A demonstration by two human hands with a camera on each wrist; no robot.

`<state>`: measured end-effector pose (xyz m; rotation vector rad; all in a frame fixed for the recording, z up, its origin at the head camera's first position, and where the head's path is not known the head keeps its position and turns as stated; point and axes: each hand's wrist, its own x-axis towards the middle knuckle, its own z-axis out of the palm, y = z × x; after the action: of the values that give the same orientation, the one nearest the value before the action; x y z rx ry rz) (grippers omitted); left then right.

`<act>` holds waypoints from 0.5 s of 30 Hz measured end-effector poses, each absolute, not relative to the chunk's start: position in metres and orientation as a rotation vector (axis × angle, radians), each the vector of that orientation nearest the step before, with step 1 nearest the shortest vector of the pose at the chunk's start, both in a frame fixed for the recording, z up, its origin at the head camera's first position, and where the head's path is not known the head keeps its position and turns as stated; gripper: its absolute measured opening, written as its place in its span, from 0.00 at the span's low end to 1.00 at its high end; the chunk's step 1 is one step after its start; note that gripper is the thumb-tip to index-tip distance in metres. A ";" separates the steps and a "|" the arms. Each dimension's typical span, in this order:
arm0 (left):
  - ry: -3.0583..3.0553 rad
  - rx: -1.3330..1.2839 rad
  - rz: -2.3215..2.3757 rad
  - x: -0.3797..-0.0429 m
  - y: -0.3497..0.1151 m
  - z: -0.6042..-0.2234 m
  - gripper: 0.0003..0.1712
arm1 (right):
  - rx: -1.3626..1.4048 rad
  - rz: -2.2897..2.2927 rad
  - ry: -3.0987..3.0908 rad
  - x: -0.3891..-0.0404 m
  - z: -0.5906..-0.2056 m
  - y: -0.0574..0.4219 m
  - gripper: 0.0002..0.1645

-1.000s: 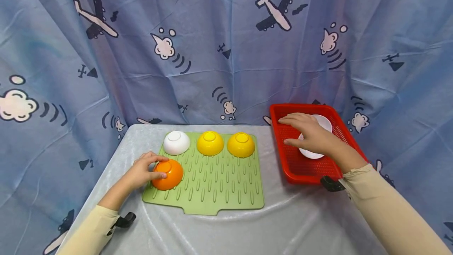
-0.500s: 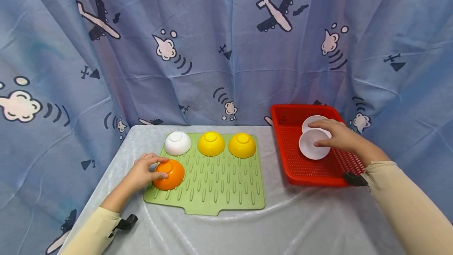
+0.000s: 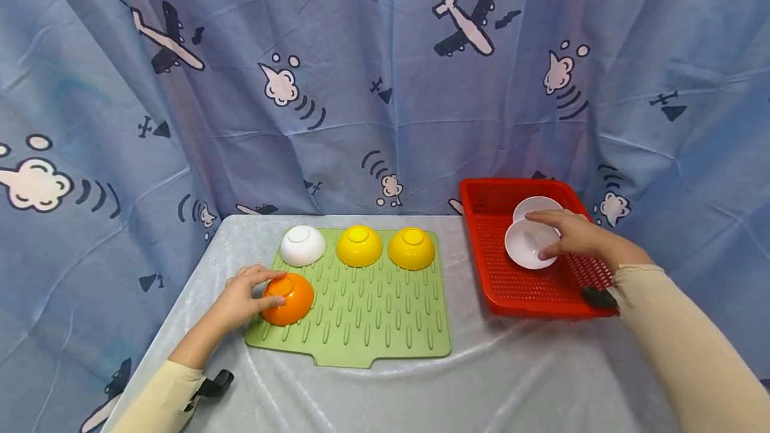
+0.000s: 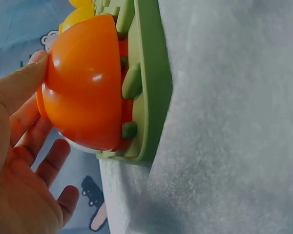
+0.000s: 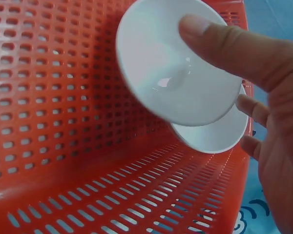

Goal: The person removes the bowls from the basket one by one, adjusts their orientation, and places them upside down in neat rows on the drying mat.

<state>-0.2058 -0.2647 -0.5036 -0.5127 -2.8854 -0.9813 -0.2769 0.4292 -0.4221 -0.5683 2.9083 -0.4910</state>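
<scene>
An orange bowl [image 3: 293,299] sits upside down on the green drying mat [image 3: 361,316], at its left front. My left hand [image 3: 245,296] holds it from the left, thumb and fingers about its raised foot; in the left wrist view the orange bowl [image 4: 85,83] has its rim on the mat's ridges. In the red basket [image 3: 490,286], two white bowls overlap. My right hand [image 3: 574,236] pinches the nearer white bowl [image 3: 525,246], thumb inside it and fingers behind its wall. The other white bowl [image 5: 210,134] shows partly behind it.
Along the mat's back edge, a white bowl [image 3: 303,246] and two yellow bowls, one left [image 3: 359,247] and one right [image 3: 412,250], stand upside down. A grey cloth [image 3: 457,393] covers the table. A blue curtain [image 3: 337,85] hangs behind.
My right hand has moved right and taken hold of the nearer white bowl, which has shifted slightly left within the basket. The left hand has stayed at the orange bowl.
</scene>
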 end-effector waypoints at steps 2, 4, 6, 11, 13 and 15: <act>-2.880 -0.522 -0.994 -0.205 -0.266 -0.503 0.32 | -0.594 -0.454 2.911 -0.281 -0.425 0.429 0.59; -2.873 -0.526 -1.000 -0.204 -0.267 -0.503 0.32 | -0.625 -0.413 2.914 -0.284 -0.428 0.429 0.63; -2.867 -0.531 -1.001 -0.204 -0.268 -0.503 0.32 | -0.625 -0.384 2.907 -0.287 -0.430 0.428 0.66; -2.865 -0.536 -0.991 -0.204 -0.266 -0.504 0.31 | -0.611 -0.341 2.896 -0.291 -0.433 0.421 0.66; -2.872 -0.526 -0.996 -0.203 -0.266 -0.503 0.31 | -0.611 -0.340 2.898 -0.292 -0.435 0.417 0.66; -2.883 -0.520 -1.002 -0.203 -0.265 -0.503 0.31 | -0.621 -0.345 2.907 -0.293 -0.437 0.414 0.66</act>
<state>-0.2033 -0.2650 -0.5028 -0.5197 -2.8832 -1.0019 -0.2929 0.4137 -0.4367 -0.6207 2.9075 -0.3451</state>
